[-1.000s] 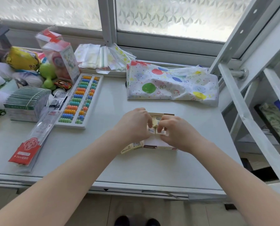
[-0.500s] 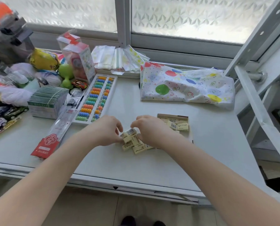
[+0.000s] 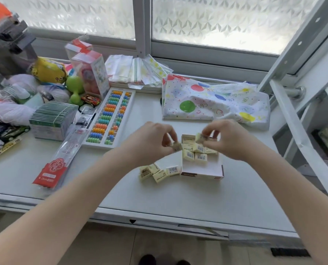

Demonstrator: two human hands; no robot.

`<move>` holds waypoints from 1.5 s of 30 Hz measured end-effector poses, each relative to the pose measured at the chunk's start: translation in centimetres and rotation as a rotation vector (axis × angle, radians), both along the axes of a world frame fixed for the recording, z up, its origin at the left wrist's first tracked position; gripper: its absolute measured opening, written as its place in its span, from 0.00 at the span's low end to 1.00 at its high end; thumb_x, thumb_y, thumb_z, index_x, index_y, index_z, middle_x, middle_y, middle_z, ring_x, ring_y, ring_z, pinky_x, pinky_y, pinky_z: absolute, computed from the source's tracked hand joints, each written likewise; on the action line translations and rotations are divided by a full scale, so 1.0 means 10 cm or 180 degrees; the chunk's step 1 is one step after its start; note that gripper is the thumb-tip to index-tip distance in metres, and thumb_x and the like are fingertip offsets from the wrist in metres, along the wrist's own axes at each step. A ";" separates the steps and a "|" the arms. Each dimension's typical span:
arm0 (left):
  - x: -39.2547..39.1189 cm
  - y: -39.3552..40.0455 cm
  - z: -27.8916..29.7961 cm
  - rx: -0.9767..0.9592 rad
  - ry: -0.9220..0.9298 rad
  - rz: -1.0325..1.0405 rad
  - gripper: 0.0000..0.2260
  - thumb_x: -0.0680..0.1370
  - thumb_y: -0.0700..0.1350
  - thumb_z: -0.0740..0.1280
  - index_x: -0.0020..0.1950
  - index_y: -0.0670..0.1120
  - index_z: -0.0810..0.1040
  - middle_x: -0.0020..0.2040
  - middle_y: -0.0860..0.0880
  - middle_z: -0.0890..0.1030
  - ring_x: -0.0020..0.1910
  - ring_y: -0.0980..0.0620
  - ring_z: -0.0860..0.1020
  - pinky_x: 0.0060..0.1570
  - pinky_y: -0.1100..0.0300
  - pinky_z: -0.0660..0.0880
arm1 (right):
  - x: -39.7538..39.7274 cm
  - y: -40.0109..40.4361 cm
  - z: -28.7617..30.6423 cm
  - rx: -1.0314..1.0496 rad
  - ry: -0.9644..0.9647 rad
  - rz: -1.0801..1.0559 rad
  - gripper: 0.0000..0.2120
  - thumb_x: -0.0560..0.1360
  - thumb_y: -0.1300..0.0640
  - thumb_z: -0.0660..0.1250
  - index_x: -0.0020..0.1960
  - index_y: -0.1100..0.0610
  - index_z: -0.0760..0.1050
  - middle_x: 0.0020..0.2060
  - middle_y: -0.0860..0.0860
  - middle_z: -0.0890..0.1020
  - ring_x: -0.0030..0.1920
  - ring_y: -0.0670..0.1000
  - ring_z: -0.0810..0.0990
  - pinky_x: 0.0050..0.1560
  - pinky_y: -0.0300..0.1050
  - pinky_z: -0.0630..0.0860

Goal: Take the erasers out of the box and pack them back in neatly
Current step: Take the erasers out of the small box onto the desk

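A: Erasers everywhere. Where do they stand?

B: Several lie loose inside the box, jumbled at its far end; four more erasers sit on the table just left of the box. Each hand pinches one: the left hand is closed on a held eraser beside the box's left wall, and the right hand grips another eraser above the box's far end.

A: How should the packing go?

B: My judgement: turn each to the same face, seat it flat against a box wall, and build rows. The ones inside sit askew, so square them first.

A: And around the box?

B: A pale tabletop. Left of the box lies an abacus; beyond the box a balloon-print bag, then a frosted window. Right of the box stands a white frame.
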State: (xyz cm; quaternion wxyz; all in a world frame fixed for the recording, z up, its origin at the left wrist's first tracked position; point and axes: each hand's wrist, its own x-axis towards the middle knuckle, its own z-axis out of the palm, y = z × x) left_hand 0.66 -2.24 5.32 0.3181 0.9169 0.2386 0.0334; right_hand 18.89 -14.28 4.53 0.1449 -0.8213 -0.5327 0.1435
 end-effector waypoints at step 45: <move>-0.16 0.07 -0.44 0.0409 0.1227 0.0194 0.14 0.70 0.51 0.70 0.55 0.55 0.80 0.54 0.52 0.79 0.53 0.51 0.77 0.45 0.61 0.72 | -0.70 0.25 -0.33 -0.0426 -0.0269 0.0814 0.11 0.70 0.56 0.67 0.52 0.52 0.79 0.48 0.49 0.79 0.53 0.50 0.73 0.53 0.48 0.74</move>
